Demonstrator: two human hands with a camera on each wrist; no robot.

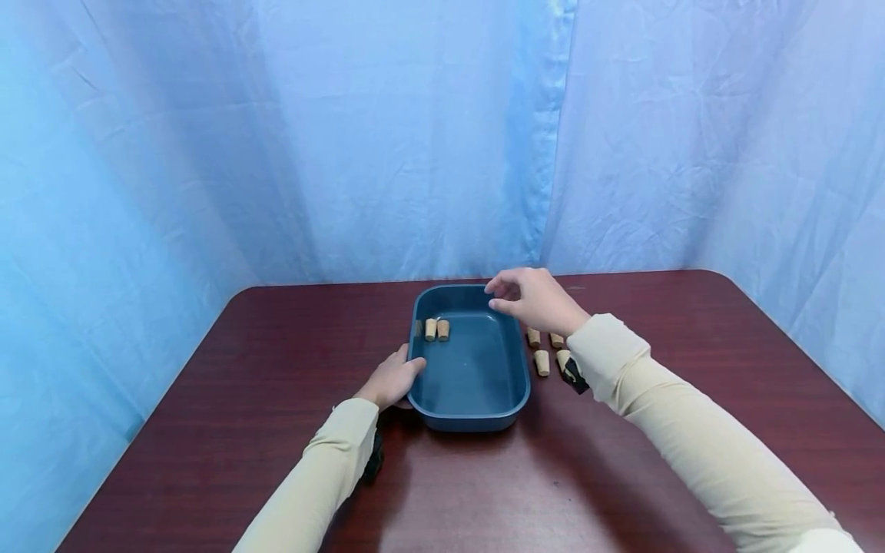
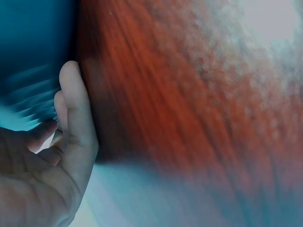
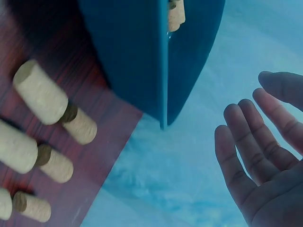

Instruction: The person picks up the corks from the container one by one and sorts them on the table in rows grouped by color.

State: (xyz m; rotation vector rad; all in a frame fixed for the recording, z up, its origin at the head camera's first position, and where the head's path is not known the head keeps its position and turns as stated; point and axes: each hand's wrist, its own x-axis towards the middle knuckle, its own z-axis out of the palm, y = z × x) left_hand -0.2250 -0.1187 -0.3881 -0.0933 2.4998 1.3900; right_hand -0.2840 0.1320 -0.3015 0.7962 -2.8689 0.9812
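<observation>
A deep blue rectangular tray stands in the middle of the table. My left hand grips its left side, thumb over the rim; in the left wrist view, fingers lie along the outer wall of the tray. Two corks are side by side inside, near the left wall. Above the tray's far right corner hovers my right hand, fingers loosely bent and holding nothing. Several corks lie on the table right of the tray, partly hidden by the right wrist; the right wrist view shows these corks in rows.
The dark red wooden table extends around the tray on all sides. Light blue curtains hang behind it and at both sides. A black wrist strap shows beneath the right sleeve.
</observation>
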